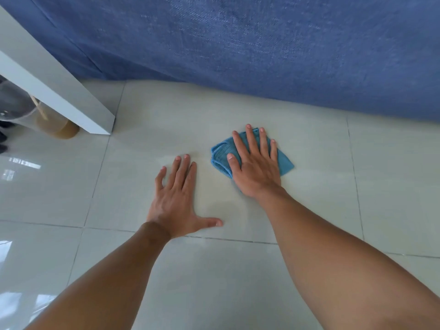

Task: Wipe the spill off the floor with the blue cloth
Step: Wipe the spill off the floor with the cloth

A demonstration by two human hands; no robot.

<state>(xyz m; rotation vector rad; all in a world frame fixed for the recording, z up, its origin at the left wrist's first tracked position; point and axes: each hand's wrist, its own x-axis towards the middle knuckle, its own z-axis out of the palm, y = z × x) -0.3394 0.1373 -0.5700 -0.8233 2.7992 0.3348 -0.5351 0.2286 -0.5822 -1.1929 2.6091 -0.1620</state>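
Note:
A folded blue cloth (220,154) lies on the pale tiled floor (154,139), just in front of a blue fabric drape. My right hand (256,163) presses flat on top of the cloth, fingers spread, covering most of it. To its left my left hand (177,200) rests palm down on the bare tile, fingers apart and holding nothing. A faint dull patch on the tile (221,206) between the two hands may be moisture; no distinct spill shows.
A dark blue fabric drape (262,48) hangs along the far side down to the floor. A white furniture leg (71,98) stands at the upper left, with a clear container of brownish liquid (57,126) behind it. Glossy tiles reflect light at left.

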